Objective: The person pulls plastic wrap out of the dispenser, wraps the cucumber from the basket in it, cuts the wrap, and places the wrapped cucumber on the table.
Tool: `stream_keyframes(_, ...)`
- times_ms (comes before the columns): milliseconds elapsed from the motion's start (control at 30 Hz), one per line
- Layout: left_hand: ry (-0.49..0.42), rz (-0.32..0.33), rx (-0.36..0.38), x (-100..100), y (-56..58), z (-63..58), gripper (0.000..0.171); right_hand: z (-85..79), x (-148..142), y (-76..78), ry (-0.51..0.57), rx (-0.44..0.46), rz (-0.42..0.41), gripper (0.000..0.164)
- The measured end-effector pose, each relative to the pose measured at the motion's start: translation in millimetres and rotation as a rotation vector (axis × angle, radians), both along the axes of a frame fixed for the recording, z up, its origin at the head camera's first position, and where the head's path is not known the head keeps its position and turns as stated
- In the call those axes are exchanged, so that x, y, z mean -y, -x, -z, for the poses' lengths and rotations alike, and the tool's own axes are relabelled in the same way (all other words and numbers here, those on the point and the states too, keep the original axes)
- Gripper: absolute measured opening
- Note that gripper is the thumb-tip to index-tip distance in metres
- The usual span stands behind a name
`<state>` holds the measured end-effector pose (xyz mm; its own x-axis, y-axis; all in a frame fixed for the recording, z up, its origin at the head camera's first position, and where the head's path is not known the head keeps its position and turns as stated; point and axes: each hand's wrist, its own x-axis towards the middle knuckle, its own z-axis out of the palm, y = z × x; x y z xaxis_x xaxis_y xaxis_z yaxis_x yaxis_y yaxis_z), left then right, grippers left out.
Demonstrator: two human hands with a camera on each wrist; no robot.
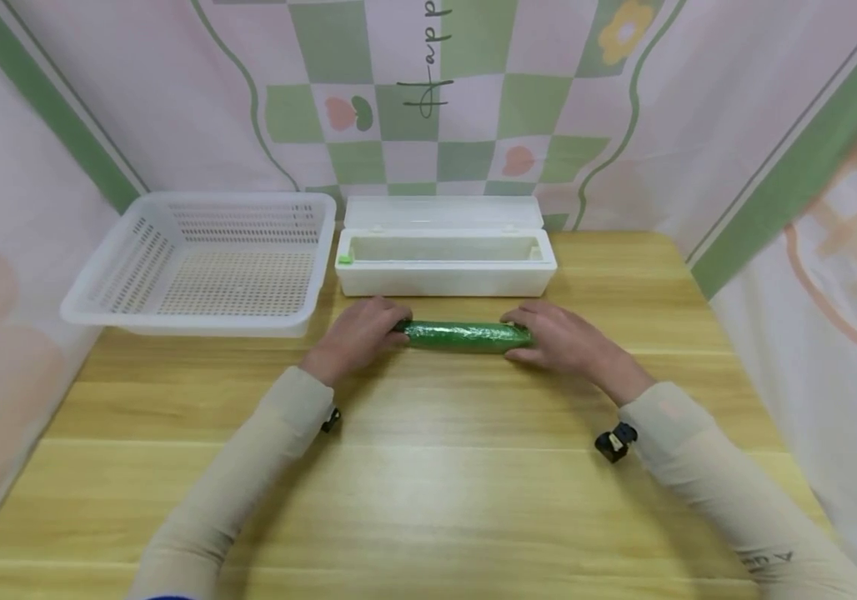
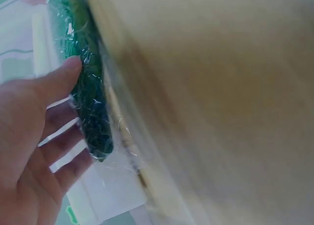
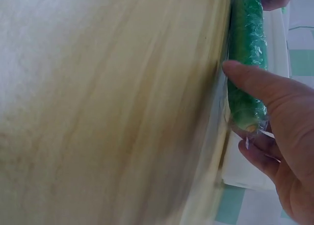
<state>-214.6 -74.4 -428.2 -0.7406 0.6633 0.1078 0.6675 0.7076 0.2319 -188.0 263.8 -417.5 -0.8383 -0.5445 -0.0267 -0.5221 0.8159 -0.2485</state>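
A green cucumber wrapped in clear plastic film lies crosswise between my two hands, close over the table. My left hand grips its left end, thumb on the near side and fingers behind, as the left wrist view shows. At the other end my right hand holds it between thumb and fingers. Loose film sticks out past the dark tip in the left wrist view. The pale tip with bunched film shows in the right wrist view. Just behind the cucumber stands a long white box, its lid raised.
A white perforated basket stands at the back left, beside the box. A small green piece sits on the box's left front corner. Behind the wooden table hangs a checked curtain, with more cloth along both sides.
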Motion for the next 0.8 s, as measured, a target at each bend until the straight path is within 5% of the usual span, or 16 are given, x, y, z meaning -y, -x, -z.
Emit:
stream_keyframes(100, 0.016, 0.013, 0.013, 0, 0.2, -1.9, 0.022, 1.3, 0, 1.9, 0.029, 0.008, -0.008, 0.051)
stream_keyframes(400, 0.095, 0.055, 0.013, -15, -5.0, -2.3, 0.068, 3.6, -4, 7.2, 0.159, 0.197, 0.008, 0.038)
stream_keyframes(800, 0.017, 0.101, -0.045, -30, -4.7, 7.9, 0.045, 0.3, -13, 5.5, 0.254, 0.357, 0.037, 0.045)
